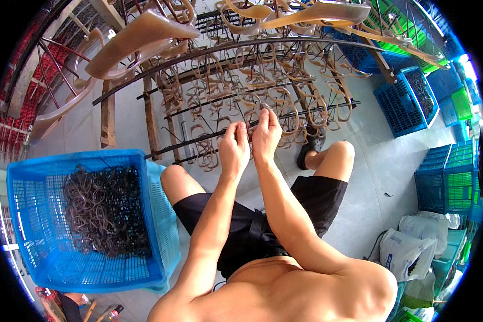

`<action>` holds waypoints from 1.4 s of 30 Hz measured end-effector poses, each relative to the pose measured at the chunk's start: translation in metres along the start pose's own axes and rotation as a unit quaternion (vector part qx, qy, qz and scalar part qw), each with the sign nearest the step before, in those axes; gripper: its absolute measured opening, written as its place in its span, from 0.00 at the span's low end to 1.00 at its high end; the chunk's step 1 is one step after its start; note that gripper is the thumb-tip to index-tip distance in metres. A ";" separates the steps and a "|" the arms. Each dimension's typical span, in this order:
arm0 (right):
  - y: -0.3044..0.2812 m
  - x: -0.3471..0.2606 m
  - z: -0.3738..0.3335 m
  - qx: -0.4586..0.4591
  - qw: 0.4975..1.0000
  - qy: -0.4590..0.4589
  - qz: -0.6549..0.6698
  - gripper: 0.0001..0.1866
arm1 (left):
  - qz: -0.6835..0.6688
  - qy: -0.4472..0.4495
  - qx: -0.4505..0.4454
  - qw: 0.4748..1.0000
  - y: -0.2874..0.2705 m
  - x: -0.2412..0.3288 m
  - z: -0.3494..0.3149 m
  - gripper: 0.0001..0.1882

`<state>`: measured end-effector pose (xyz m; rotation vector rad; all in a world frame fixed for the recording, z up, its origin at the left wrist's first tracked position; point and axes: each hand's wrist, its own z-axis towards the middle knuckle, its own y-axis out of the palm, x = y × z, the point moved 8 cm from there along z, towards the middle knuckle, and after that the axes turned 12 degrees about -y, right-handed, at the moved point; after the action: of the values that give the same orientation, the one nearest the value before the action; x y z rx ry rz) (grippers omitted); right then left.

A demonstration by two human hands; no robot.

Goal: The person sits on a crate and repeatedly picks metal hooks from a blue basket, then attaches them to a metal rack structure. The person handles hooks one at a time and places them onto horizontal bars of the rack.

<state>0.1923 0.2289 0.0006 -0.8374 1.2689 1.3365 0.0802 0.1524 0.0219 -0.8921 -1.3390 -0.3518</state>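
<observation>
In front of me hangs a rack (209, 53) of dark rods, crowded with glossy, tan-to-grey curved loop pieces (284, 104). Both my hands are raised side by side at its lower rows. My left hand (234, 149) is closed, thumb and fingers pressed together close to the right hand. Beside it my right hand (266, 137) is closed too, its fingertips pinching at a small greyish end by the hanging loops. What lies between the fingers of either hand is too small and hidden to name. Larger-looking curved pieces (139, 40) hang nearest at the top.
A large blue crate (163, 214) at my left holds a heap of dark, tangled loops (104, 209). Another blue crate (400, 107) with dark pieces stands far right. Stacked blue and green crates (448, 174) and white sacks (408, 252) line the right side. Wooden posts (107, 115) support the rack.
</observation>
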 end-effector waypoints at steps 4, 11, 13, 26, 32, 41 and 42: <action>0.006 -0.003 -0.006 -0.004 0.998 0.026 0.062 0.13 | -0.044 -0.003 -0.019 0.999 0.000 -0.003 0.001 0.14; 0.018 -0.006 -0.012 -0.091 0.994 -0.026 -0.051 0.14 | -0.118 -0.036 -0.063 0.990 -0.005 -0.003 0.003 0.14; 0.026 -0.019 -0.017 -0.105 0.988 -0.056 -0.093 0.13 | -0.144 -0.041 -0.039 0.988 -0.013 -0.006 0.001 0.14; 0.021 -0.019 -0.018 -0.101 0.982 -0.076 -0.141 0.14 | -0.456 -0.181 -0.005 0.871 0.016 -0.035 -0.013 0.12; 0.015 -0.015 -0.015 -0.099 0.986 -0.061 -0.118 0.13 | -0.491 -0.242 0.009 0.837 0.013 -0.039 -0.012 0.09; 0.027 -0.024 -0.019 -0.109 0.980 -0.086 -0.143 0.13 | -0.545 -0.259 -0.022 0.797 0.018 -0.048 -0.010 0.09; 0.023 -0.023 -0.020 -0.120 0.976 -0.086 -0.162 0.14 | -0.543 -0.256 -0.020 0.799 0.020 -0.048 -0.009 0.09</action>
<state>0.1708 0.2076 0.0241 -1.0243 0.8062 1.2794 0.0887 0.1457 -0.0295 -0.1246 -2.2941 -1.0752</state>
